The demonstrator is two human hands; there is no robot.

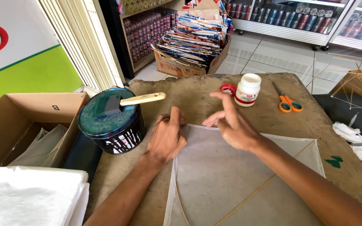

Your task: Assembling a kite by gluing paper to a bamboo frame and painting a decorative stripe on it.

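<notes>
hands (pixel 197 129) on kite paper (pixel 223 175), glue bottle (pixel 247 89)

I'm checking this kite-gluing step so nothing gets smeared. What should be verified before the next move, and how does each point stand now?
1. Left hand pressing the kite paper's top corner flat: ok.
2. Right hand free, holding nothing: ok, though blurred.
3. Glue bottle upright, its red cap off beside it: ok.
4. Scissors lying off the paper: ok.
5. Brush resting on the black tub's lid: ok.
6. Glue spread along the paper's edge: cannot tell.
</notes>
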